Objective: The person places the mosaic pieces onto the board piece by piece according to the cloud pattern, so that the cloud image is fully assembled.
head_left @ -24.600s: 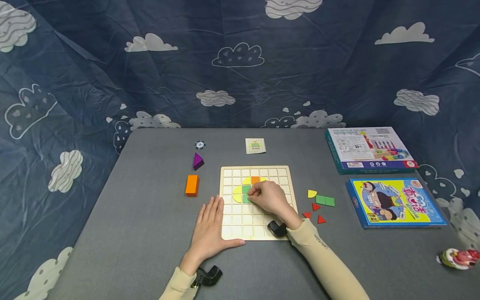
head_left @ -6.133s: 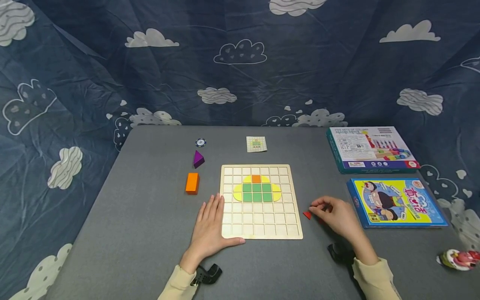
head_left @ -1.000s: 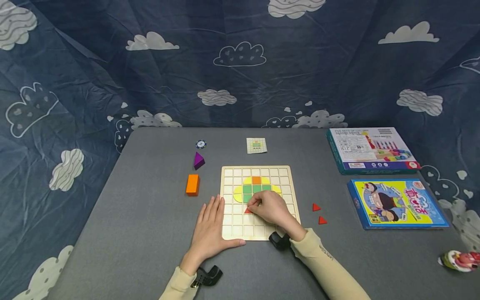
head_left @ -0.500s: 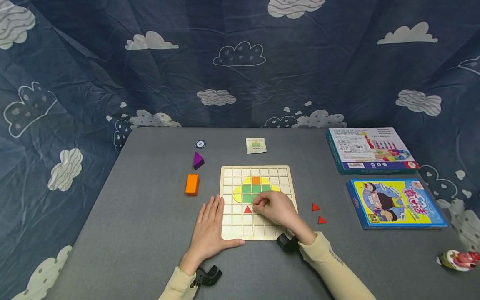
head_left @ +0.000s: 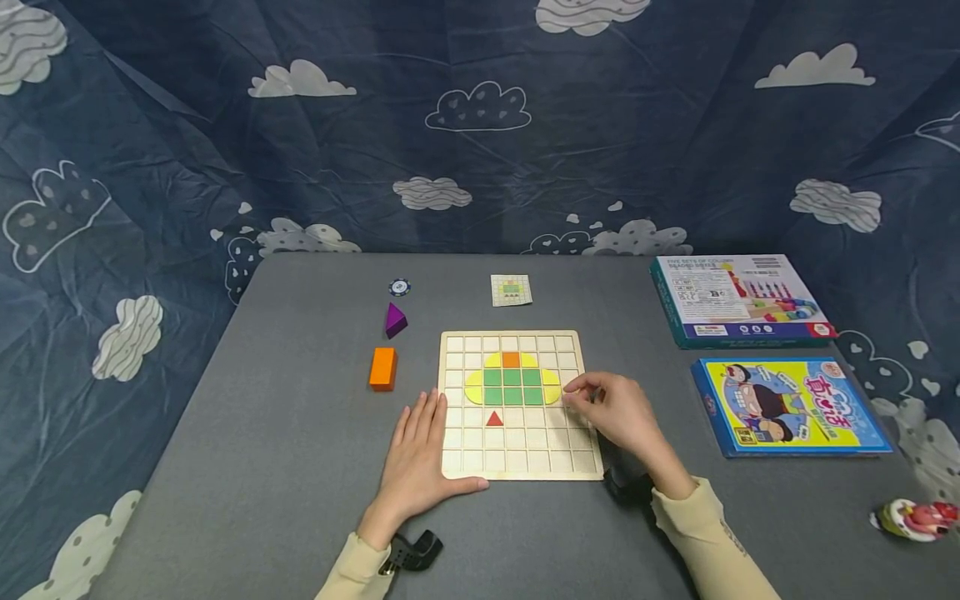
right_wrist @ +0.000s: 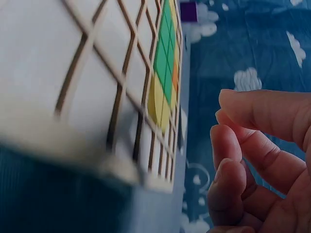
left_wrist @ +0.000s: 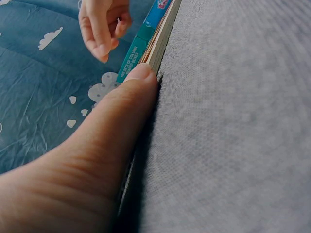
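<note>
A wooden grid board (head_left: pixel 525 462) lies at the middle of the table. Set into its cells are green squares (head_left: pixel 512 385), an orange square (head_left: pixel 511 359), yellow rounded pieces (head_left: pixel 475 388) and one red triangle (head_left: pixel 494 419) below them. My left hand (head_left: pixel 416 454) rests with straight fingers at the board's left edge, its thumb along the front edge. Over the board's right edge hovers my right hand (head_left: pixel 615 412), fingers loosely bent; the right wrist view shows nothing between thumb and fingers. The two loose red triangles are hidden behind this hand in the head view.
A small pattern card (head_left: pixel 511 291) lies behind the board. To the left are an orange block (head_left: pixel 383 369), a purple prism (head_left: pixel 395 320) and a poker chip (head_left: pixel 400 287). Two boxes, one white-topped (head_left: pixel 742 296), one yellow-and-blue (head_left: pixel 791 404), and a figurine (head_left: pixel 917 519) are at right.
My right hand let go of the red triangle in the board's cell and moved right, to the board's right edge. Earlier, green, yellow and red pieces left the table's right side. My left hand stayed put.
</note>
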Tool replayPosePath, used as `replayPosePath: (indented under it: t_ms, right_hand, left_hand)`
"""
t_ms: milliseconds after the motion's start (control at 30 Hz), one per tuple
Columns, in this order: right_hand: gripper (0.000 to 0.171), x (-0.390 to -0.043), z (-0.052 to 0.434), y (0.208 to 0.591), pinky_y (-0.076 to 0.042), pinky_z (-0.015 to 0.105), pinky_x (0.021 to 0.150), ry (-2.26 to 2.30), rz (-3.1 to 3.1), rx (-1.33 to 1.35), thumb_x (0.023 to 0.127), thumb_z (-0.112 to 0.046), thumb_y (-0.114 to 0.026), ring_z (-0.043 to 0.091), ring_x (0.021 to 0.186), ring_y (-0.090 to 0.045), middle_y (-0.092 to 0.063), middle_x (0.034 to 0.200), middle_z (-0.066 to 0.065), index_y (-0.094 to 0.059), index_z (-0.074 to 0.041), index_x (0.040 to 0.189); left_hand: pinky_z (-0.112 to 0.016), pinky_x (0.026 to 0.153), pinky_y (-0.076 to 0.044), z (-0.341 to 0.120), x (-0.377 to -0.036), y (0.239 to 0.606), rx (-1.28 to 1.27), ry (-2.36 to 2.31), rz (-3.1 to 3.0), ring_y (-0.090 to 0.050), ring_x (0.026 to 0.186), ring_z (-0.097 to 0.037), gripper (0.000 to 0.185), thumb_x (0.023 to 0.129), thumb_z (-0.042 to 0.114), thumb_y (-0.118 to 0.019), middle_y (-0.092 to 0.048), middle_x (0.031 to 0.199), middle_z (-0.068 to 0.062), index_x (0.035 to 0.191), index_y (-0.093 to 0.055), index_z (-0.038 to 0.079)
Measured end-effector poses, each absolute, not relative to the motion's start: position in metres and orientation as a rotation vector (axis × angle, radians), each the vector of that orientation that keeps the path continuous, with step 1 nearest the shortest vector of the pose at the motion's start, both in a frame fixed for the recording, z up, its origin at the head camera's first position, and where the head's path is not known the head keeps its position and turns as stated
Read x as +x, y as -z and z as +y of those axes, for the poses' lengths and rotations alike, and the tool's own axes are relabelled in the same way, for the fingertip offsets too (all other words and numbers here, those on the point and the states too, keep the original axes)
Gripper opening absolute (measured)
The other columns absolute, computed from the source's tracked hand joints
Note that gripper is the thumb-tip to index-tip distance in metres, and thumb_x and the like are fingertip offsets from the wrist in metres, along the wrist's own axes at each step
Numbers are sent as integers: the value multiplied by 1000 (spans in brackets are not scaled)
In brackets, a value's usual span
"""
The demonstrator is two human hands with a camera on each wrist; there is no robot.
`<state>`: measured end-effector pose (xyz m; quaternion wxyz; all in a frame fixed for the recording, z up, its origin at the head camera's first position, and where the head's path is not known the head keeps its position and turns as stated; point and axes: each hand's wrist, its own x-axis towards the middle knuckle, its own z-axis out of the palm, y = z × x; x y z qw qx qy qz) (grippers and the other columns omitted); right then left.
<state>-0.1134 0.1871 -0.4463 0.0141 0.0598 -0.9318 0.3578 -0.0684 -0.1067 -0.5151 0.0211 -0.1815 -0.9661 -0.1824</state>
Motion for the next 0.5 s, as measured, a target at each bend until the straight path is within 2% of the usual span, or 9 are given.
replayPosePath:
  t_ms: [500]
  right_hand:
    - [19,-112,240,450,-32,27,42,-1063,-2923,19,84,-18,-74,17,52,-45,-57,69,3,-71,-2,94]
  left_hand:
    - [-40,113,1,-106,-68,513,-555,588,-3010,-3,143,-25,128,64,81,-60,-13,156,-16,151,-12,0]
